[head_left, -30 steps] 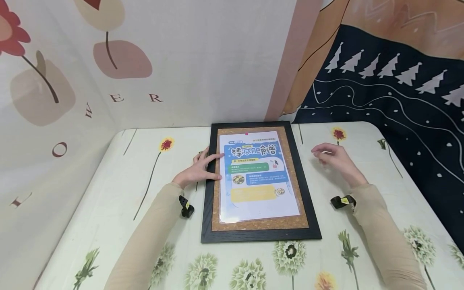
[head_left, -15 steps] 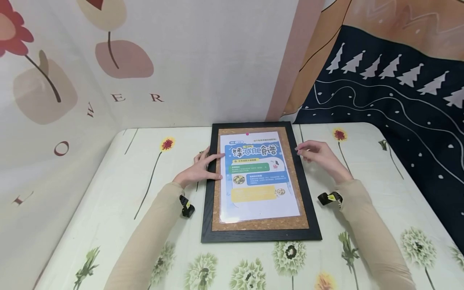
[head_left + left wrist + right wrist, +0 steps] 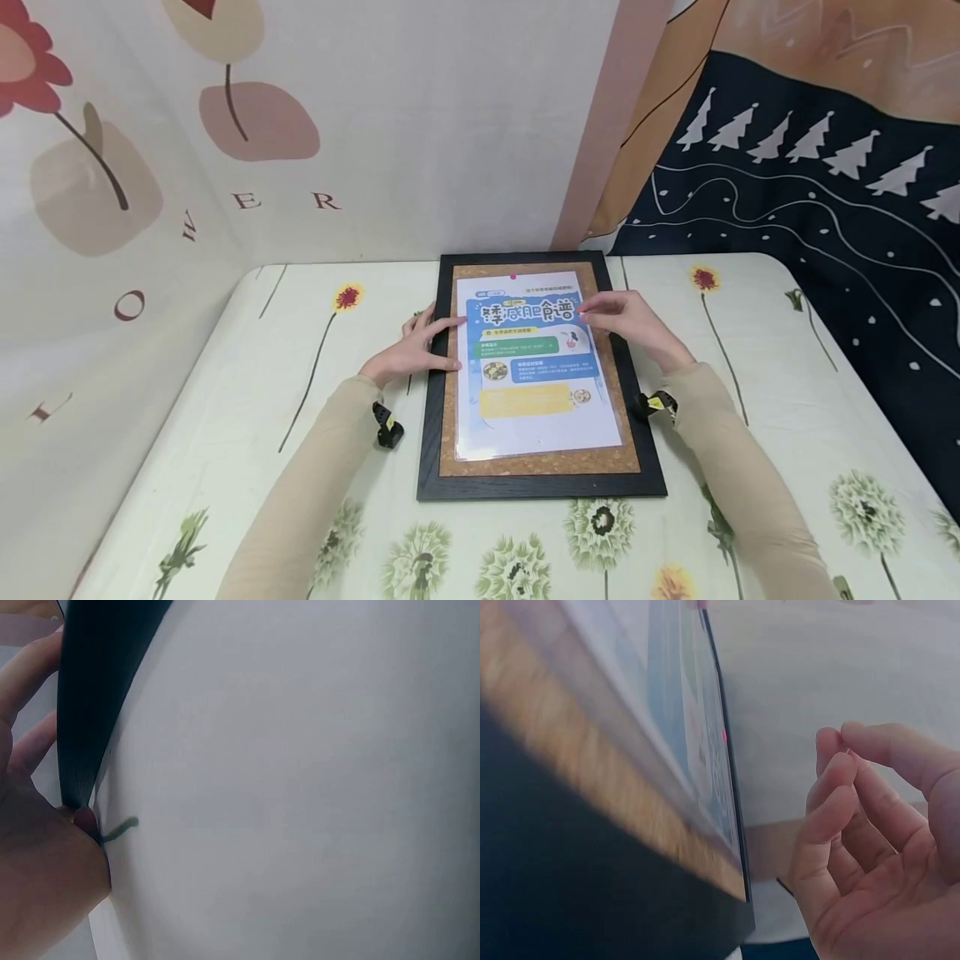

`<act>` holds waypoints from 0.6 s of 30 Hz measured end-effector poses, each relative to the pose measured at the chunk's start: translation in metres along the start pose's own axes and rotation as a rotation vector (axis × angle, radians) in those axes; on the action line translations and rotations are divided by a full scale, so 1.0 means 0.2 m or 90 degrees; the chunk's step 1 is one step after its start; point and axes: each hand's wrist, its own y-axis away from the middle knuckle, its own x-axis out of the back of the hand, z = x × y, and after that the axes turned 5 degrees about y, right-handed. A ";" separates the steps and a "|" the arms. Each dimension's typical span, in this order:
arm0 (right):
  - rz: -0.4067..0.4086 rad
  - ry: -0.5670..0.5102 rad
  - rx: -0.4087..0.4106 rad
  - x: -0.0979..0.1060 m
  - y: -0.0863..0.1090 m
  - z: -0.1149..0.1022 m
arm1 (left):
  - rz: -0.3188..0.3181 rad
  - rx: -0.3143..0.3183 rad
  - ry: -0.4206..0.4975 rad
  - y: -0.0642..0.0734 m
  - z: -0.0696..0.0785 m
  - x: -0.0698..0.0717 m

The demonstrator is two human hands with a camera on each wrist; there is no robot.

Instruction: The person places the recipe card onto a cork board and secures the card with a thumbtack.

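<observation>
A printed poster (image 3: 540, 433) in a clear sleeve lies on a cork board (image 3: 592, 463) with a black frame (image 3: 540, 486). One pink push pin (image 3: 513, 276) sits at its top edge. My left hand (image 3: 408, 348) spreads over the board's left side, thumb and one finger stretched across the frame onto the poster's left edge. The left wrist view shows the frame's edge (image 3: 97, 697) against that hand. Thumb and fingertips of my right hand (image 3: 633, 321) pinch a tiny reddish thing, apparently a push pin (image 3: 848, 752) and mostly hidden, over the poster's upper right edge.
A floral cloth (image 3: 360, 483) covers the table under the board. Behind stands a pale curtain (image 3: 420, 125) with printed flowers and letters, and a dark curtain (image 3: 735, 200) with white trees hangs at the right. Each wrist wears a small black camera (image 3: 387, 425).
My right hand has moved left from beside the board, over the frame to the poster's upper right edge. My left hand has stayed in place, and so has the board.
</observation>
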 end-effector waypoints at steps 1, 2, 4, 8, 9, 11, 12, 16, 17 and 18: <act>-0.004 0.000 0.001 -0.01 -0.01 -0.01 | 0.000 0.001 0.000 0.00 0.00 0.00; -0.006 0.001 -0.001 -0.02 -0.02 -0.01 | 0.000 0.001 0.000 0.00 0.00 0.00; -0.012 0.002 0.004 -0.04 -0.04 -0.02 | 0.000 0.003 0.001 0.00 0.00 0.00; -0.023 -0.003 0.013 -0.10 -0.07 -0.04 | -0.001 0.005 0.003 0.00 0.00 0.00; -0.026 -0.004 0.016 -0.11 -0.07 -0.05 | -0.001 0.005 0.003 0.00 0.00 0.00; -0.032 -0.003 0.017 -0.14 -0.08 -0.06 | -0.002 0.003 0.002 0.00 0.00 0.00; -0.035 -0.003 0.018 -0.15 -0.09 -0.07 | -0.003 0.002 0.001 0.00 0.01 0.00; -0.044 0.003 0.020 -0.20 -0.11 -0.10 | -0.002 0.004 -0.001 0.00 0.01 0.00; -0.046 0.003 0.021 -0.21 -0.11 -0.10 | -0.002 0.004 -0.002 0.00 0.01 0.00; -0.048 0.002 0.020 -0.22 -0.12 -0.11 | -0.002 0.005 -0.002 0.00 0.01 0.00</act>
